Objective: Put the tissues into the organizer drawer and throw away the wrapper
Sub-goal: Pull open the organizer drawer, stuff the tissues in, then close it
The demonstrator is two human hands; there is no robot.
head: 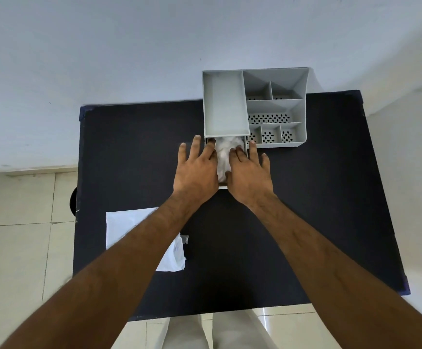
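Note:
A grey organizer [275, 104] with several compartments stands at the far side of the dark table [305, 210]. Its drawer [223, 187] is pulled out toward me from under the left compartment. White tissues [223, 152] lie bunched inside the drawer. My left hand [196, 170] and my right hand [249, 175] lie flat with fingers spread, pressing on the tissues from either side. The white plastic wrapper [129, 227] rests flat on the table near my left forearm, partly hidden by it.
The table stands against a white wall [154, 46]. Tiled floor [16, 248] shows to the left and near my legs. A dark round object [73, 200] peeks out at the table's left edge.

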